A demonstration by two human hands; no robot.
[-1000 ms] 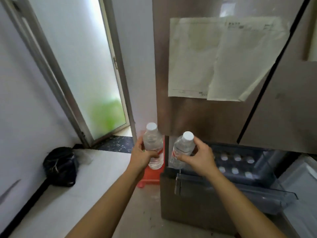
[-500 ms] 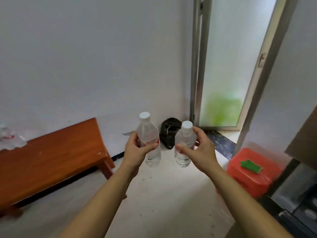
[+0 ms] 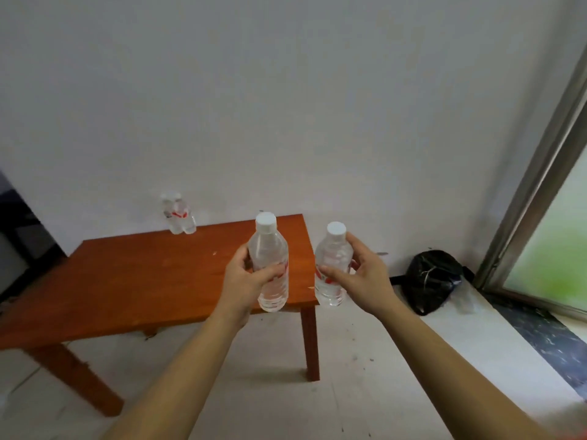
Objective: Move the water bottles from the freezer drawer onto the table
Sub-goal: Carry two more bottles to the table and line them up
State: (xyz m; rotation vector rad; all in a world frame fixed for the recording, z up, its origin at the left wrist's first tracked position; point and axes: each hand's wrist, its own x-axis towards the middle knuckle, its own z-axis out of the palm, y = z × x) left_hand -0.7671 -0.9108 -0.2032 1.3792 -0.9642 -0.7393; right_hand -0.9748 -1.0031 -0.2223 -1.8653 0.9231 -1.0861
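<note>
My left hand (image 3: 246,281) grips a clear water bottle (image 3: 270,249) with a white cap, held upright over the near right corner of the orange-brown wooden table (image 3: 127,281). In my right hand (image 3: 359,274) is a second, similar water bottle (image 3: 332,258), upright and just past the table's right edge, above the floor. Two more water bottles (image 3: 178,214) with red labels stand close together at the table's far edge, against the wall. The freezer drawer is out of view.
A black bag (image 3: 433,277) lies on the floor by the wall, right of the table. A metal-framed frosted glass door (image 3: 546,217) fills the right side. A dark object (image 3: 19,230) stands at the far left. Pale floor (image 3: 365,376) lies in front of the table.
The view has swung left from the fridge and its open freezer drawer, past the door, to face the table. Both hands have kept hold of their bottles throughout.
</note>
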